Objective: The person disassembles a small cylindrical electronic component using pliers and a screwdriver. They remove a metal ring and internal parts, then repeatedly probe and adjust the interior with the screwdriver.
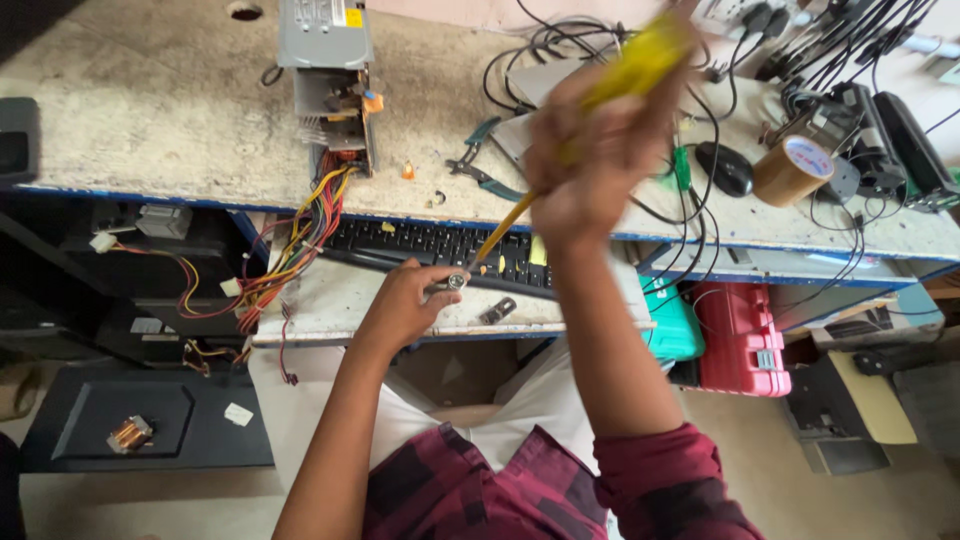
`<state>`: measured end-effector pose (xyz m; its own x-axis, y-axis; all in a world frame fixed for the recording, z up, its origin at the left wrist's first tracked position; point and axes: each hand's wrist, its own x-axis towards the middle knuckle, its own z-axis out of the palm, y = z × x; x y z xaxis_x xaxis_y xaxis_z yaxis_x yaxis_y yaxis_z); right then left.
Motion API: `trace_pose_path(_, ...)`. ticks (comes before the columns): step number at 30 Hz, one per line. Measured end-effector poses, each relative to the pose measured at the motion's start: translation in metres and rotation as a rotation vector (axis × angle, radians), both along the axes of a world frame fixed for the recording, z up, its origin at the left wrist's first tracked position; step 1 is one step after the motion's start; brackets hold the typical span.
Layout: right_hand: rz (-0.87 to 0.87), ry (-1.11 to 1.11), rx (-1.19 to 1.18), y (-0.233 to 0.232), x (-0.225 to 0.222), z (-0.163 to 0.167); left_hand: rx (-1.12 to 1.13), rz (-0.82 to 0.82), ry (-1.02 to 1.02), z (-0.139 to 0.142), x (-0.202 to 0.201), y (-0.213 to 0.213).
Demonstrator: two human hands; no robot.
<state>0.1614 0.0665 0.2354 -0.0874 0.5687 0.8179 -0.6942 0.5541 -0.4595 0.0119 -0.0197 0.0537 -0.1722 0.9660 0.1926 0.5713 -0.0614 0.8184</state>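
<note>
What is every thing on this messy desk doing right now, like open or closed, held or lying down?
Screwdriver: held in right hand, tip on small metal part.
Small metal part: pinched by left hand fingers.
Power supply box: opened, wires spilling out.
Pliers: lying on bench.
Tape roll: on its side.
Red case: closed.

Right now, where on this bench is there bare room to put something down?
The widest bare patch is the far left benchtop, between the black box at the left edge and the opened power supply. A smaller gap lies between the power supply and the pliers. The right side is crowded with cables, a mouse and a tape roll.
</note>
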Motion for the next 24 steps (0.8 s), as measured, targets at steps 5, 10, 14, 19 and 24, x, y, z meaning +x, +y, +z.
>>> trace_pose_path(5, 0.074, -0.039, -0.005, 0.002, -0.008, -0.008, 0.055, 0.006, -0.023, 0.0, 0.001, 0.0)
trace_pose_path(10, 0.06, -0.028, 0.022, 0.0, -0.001, 0.003, 0.056, 0.016, -0.031, 0.004, 0.001, 0.0)
trace_pose_path(14, 0.06, 0.048, 0.014, 0.0, 0.006, -0.006, 0.036, 0.006, -0.013, 0.005, 0.0, -0.001)
trace_pose_path(19, -0.003, -0.156, 0.022, -0.001, -0.028, -0.048, 0.024, -0.007, -0.006, 0.003, 0.001, 0.0)
trace_pose_path(24, -0.013, -0.031, -0.013, 0.006, -0.003, -0.029, 0.062, -0.018, -0.054, 0.0, 0.001, 0.0)
